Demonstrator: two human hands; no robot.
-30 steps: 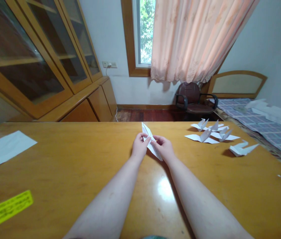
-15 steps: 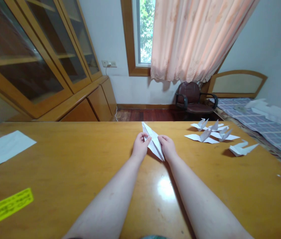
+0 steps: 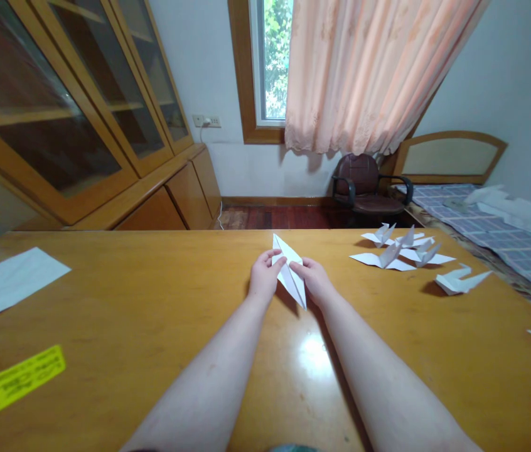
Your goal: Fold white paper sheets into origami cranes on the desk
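Note:
Between my two hands is a folded white paper (image 3: 290, 276), a long diamond shape with a crease down its middle, held a little above the wooden table (image 3: 176, 289). My left hand (image 3: 264, 271) pinches its left side, thumb on top and fingers beneath. On the other edge, my right hand (image 3: 315, 277) grips the paper with its thumb pressed on the upper face. To the right stand several white folded paper birds (image 3: 388, 256), grouped near the far edge. Another paper bird (image 3: 458, 280) sits apart, closer to me.
A white sheet of paper (image 3: 11, 279) lies at the left of the table, and a yellow strip with writing (image 3: 16, 384) is nearer me. Beyond the table are a brown chair (image 3: 364, 182), a bed (image 3: 510, 232) and a glass-door cabinet (image 3: 105, 125).
The folded paper has turned slightly and lies flatter between my hands. My right thumb has moved onto its upper face. The paper birds have stayed in place.

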